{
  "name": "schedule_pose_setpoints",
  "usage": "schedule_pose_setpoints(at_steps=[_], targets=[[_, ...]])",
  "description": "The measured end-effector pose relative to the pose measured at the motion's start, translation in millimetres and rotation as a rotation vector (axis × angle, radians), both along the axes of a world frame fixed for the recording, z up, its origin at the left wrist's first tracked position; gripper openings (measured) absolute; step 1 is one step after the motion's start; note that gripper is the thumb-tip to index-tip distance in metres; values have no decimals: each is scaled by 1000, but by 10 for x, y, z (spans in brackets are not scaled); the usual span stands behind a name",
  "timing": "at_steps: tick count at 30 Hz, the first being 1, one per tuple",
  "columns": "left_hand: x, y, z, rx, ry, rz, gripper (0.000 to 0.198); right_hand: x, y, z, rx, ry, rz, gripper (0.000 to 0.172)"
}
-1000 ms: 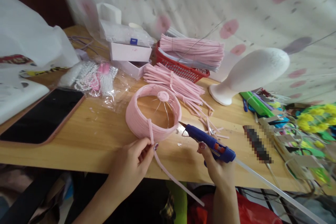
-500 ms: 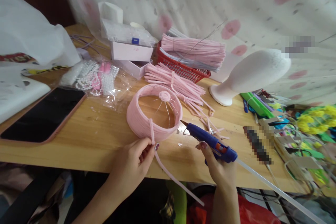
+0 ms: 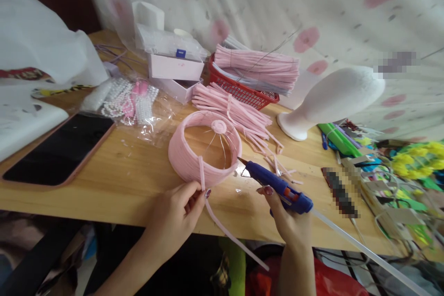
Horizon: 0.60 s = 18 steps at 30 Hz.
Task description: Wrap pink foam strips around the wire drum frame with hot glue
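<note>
A round pink frame [image 3: 189, 162] wrapped in pink strips lies on the wooden table [image 3: 114, 185], thin wire spokes showing inside. My left hand [image 3: 175, 217] pinches a loose pink strip [image 3: 222, 226] against the frame's near wall; the strip's free end hangs over the table edge. My right hand [image 3: 289, 222] is closed round a blue glue gun [image 3: 277, 187]. Its nozzle points at the frame's right wall, close to it. A clear glue stick [image 3: 364, 252] sticks out behind the gun.
Loose pink strips [image 3: 239, 113] and a red basket [image 3: 243, 92] of more lie behind the frame. A white foam head form [image 3: 333, 95] lies to the right, craft clutter [image 3: 398, 166] beyond. A phone [image 3: 58, 148], bagged beads [image 3: 128, 101] and white boxes [image 3: 173, 67] sit on the left.
The glue gun's nozzle has crept slightly towards the frame. My left hand stays put on the strip.
</note>
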<state>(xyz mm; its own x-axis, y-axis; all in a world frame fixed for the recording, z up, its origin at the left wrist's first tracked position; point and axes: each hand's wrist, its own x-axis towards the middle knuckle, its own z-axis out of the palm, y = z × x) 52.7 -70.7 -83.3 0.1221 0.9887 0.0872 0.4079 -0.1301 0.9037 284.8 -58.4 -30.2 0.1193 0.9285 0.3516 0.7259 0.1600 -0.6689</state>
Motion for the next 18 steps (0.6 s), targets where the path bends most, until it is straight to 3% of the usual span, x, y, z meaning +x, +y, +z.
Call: schedule_pose_setpoints(at_steps=[11,15,18], targets=[[-2,5,-3,9,-5,0,30,-63,16,-6,7,33,-28,41],[-8,3,3,9,-4,5,30,-22,20,-43,11,107,-255,45],[-11,5,8,0,-12,-5,29,342,80,-39,54,117,-557,51]])
